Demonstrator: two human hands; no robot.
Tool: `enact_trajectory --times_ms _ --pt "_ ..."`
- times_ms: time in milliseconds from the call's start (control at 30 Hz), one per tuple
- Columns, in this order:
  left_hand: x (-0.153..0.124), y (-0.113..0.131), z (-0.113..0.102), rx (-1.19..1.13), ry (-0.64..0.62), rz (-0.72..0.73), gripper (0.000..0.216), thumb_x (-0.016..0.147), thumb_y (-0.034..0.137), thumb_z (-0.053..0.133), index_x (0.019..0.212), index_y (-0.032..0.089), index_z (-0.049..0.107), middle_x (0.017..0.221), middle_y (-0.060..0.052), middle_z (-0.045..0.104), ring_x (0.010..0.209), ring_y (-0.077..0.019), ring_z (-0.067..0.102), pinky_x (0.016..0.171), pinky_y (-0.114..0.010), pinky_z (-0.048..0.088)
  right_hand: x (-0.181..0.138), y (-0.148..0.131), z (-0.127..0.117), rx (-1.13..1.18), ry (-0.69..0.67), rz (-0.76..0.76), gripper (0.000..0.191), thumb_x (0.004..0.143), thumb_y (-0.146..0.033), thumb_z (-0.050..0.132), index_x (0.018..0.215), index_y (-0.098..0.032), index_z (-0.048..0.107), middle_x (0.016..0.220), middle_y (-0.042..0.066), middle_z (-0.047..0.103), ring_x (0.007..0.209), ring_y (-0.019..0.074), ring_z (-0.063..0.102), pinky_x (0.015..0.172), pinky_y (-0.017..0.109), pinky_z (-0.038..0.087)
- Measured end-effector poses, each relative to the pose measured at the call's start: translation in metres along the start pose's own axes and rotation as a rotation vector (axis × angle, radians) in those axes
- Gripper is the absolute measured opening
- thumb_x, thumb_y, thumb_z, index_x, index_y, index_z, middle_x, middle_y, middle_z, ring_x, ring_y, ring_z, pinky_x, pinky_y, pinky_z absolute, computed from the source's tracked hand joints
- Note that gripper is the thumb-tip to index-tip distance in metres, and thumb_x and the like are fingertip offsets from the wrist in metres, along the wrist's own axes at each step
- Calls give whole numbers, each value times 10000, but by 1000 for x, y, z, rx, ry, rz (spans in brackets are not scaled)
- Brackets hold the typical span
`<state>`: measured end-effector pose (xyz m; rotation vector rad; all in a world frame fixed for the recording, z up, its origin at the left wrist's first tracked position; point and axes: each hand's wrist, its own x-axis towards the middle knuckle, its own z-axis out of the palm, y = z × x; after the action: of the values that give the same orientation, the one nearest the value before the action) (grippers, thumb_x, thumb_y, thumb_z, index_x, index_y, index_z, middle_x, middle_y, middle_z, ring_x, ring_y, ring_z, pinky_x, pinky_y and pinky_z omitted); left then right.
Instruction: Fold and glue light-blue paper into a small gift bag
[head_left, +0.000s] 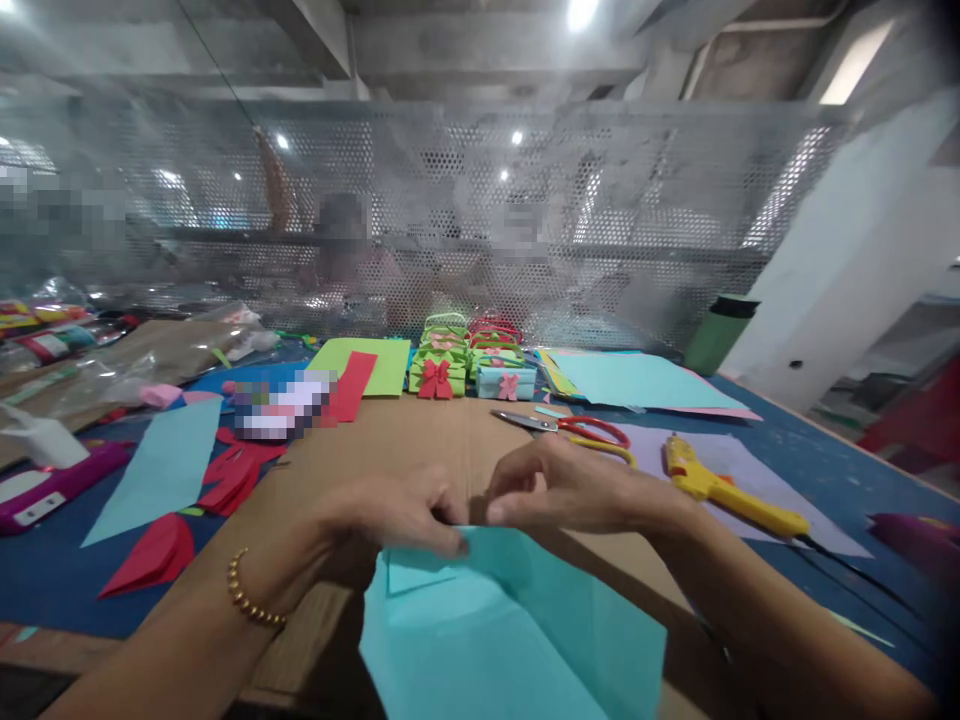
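A folded piece of turquoise paper (502, 640) stands in front of me, its sides bent up and its near part cut off by the frame. My left hand (409, 510) pinches its far edge, thumb on the near face and fingers curled behind. Right beside that, my right hand (555, 485) is at the same edge with its fingers bent inward and the thumb close to the paper. What lies between its fingertips is hidden. Under both hands is a brown cardboard sheet (382, 440).
Scissors (592, 432) and a yellow glue gun (735, 498) with a cord lie to the right. Small paper bags with bows (439, 378) stand at the back. Red paper pieces (154, 560) lie left; a paper stack (652, 382) and green bottle (720, 335) are back right.
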<state>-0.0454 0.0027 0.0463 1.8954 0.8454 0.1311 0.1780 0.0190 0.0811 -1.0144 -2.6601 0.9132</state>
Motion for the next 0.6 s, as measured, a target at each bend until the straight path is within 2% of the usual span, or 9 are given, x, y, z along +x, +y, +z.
enact_trajectory --times_ms 133,267,400,533,600 --pt "-1 -2 -1 -21 -57 -40 157 715 259 560 590 174 518 557 51 383 502 -82 333 438 -230 226 1 -5 13 -46 -107 36 295 769 -461 768 878 -187 780 765 8 709 652 118 587 522 212 344" --pt "0 -4 -2 8 -68 -25 171 715 251 555 578 180 482 549 55 352 504 -83 324 442 -234 234 0 -4 15 -79 -118 29 152 805 -303 722 889 -196 790 760 6 711 657 118 588 549 218 356" --pt "0 0 -3 20 -107 -32 179 718 262 566 581 181 483 545 61 356 506 -80 333 441 -220 248 2 -2 15 -94 -190 -14 162 849 -271 659 893 -175 781 744 2 696 657 117 575 600 227 380" --pt "-4 6 -3 8 -151 -40 194 717 284 582 575 176 506 538 58 385 501 -78 347 437 -212 255 5 0 14 -77 -250 -63 186 868 -305 652 798 -161 745 703 -16 644 633 105 535 612 226 371" --pt "-5 7 -3 20 -75 -9 227 706 285 606 540 171 502 517 55 383 486 -76 344 429 -215 244 6 -2 13 -98 -253 -65 206 885 -299 627 784 -158 738 693 -17 633 619 100 517 607 228 358"
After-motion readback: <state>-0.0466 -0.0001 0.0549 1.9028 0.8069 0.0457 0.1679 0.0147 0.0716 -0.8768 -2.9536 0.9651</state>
